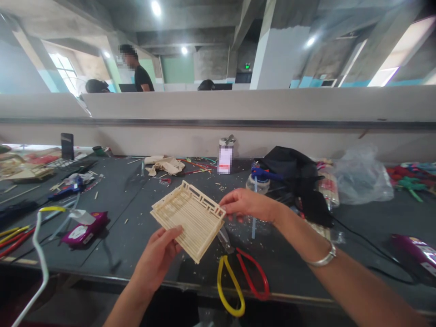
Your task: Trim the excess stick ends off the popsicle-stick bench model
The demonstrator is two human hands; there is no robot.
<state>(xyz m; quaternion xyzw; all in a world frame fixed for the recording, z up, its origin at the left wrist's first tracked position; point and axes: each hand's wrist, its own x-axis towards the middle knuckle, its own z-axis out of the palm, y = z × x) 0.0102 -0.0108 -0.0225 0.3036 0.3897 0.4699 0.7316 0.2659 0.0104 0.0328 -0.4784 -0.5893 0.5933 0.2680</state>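
Note:
A small tray-like panel of thin wooden sticks (190, 218), with a latticed railing along its far edge, is tilted above the dark table. My left hand (161, 250) grips it at the near left side, thumb on top and fingers underneath. At its right corner, my right hand (243, 204) has thumb and forefinger pinched on the end of the railing; whether a small piece sits between those fingertips is hidden. Below the panel lie scissors (235, 268) with one yellow and one red handle, blades partly covered by the panel.
A blue glue gun (262, 172) rests on a jar at the right, beside a black bag (289, 170) and a clear plastic bag (364, 177). A phone (225, 159) stands at the back. Purple tissue packs (85, 229) lie leftward and far right. Beyond the partition is a person (141, 75).

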